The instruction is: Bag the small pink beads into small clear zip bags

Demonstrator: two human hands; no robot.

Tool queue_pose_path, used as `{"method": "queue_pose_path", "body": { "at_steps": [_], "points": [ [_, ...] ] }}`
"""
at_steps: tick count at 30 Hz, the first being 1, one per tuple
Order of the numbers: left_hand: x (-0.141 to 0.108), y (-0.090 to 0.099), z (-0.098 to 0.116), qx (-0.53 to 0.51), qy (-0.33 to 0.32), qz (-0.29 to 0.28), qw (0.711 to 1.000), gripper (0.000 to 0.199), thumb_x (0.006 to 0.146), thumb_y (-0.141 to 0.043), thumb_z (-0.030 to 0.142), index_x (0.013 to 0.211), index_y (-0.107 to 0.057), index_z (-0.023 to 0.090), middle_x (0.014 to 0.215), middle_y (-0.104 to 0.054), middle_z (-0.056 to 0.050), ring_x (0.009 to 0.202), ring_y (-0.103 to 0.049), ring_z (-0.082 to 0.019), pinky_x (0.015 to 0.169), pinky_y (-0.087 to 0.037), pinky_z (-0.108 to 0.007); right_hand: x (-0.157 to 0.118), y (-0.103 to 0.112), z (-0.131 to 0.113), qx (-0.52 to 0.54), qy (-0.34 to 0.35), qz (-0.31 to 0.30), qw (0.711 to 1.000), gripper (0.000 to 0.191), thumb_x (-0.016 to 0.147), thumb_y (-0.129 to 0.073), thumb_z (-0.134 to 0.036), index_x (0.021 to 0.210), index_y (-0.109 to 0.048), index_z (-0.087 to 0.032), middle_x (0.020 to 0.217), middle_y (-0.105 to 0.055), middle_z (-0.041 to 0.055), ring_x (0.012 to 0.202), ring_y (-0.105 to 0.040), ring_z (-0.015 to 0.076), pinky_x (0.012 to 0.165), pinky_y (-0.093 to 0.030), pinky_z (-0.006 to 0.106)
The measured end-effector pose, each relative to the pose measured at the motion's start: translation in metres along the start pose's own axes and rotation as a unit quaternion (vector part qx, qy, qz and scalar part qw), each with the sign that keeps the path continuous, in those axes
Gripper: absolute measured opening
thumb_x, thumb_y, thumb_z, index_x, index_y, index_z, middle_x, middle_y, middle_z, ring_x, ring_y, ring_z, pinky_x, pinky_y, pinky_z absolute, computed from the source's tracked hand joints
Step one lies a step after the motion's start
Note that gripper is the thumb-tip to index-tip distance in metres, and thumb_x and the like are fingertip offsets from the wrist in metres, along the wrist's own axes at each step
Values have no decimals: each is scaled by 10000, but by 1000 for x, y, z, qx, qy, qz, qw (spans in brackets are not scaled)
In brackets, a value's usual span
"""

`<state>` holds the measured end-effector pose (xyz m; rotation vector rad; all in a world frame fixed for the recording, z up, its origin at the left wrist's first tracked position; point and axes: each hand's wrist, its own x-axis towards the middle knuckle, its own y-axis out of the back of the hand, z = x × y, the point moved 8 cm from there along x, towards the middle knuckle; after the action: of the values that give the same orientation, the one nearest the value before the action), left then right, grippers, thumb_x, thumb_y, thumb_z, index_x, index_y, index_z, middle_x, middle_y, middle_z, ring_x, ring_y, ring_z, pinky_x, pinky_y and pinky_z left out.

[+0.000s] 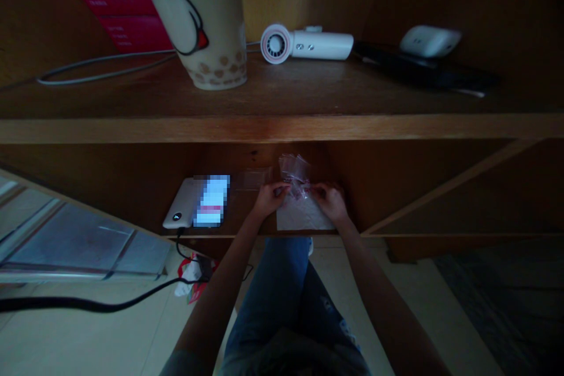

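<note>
On the lower shelf, a white sheet (pixel 304 216) lies near the front edge, with small clear plastic bags (pixel 294 168) at its back. My left hand (pixel 269 198) pinches the left side of a clear piece of plastic (pixel 300 189) above the sheet. From the right, my right hand (pixel 329 198) has its fingers closed on the same plastic. Small reddish bits show around it, too small to make out. Another flat clear bag (pixel 255 178) lies just left of my left hand.
A white power bank (pixel 180 204) and a lit phone (pixel 212 201) lie left on the lower shelf. The upper shelf (pixel 282 128) holds a bubble tea cup (pixel 211 23), a white handheld fan (pixel 317 44) and a white case (pixel 427 41). A black cable (pixel 88 304) hangs at left.
</note>
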<state>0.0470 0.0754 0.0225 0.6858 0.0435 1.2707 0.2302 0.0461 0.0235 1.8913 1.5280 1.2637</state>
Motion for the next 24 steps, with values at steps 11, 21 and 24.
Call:
{"method": "queue_pose_path", "body": {
  "at_steps": [11, 21, 24],
  "points": [
    [1, -4, 8, 7, -26, -32, 999, 193, 820, -523, 243, 924, -671, 174, 902, -703, -40, 791, -646, -144, 739, -484, -240, -2, 9, -16, 57, 36, 3, 998, 146, 813, -527, -300, 822, -659, -237, 816, -674, 27, 799, -591, 195, 766, -414, 337],
    [2, -6, 7, 1, -30, -37, 999, 190, 823, -518, 242, 924, -670, 189, 907, -700, -31, 808, -642, -143, 755, -484, -249, -2, 6, -29, 114, 68, -56, 990, 117, 798, -540, -263, 809, -655, -243, 793, -673, 10, 769, -592, 175, 779, -409, 325],
    [2, -6, 7, -2, -27, -38, 999, 192, 823, -517, 241, 930, -666, 187, 912, -700, -32, 810, -644, -145, 763, -484, -253, -2, 2, -28, 119, 62, -76, 988, 124, 800, -534, -262, 817, -656, -245, 822, -678, 14, 795, -598, 181, 787, -410, 331]
  ]
}}
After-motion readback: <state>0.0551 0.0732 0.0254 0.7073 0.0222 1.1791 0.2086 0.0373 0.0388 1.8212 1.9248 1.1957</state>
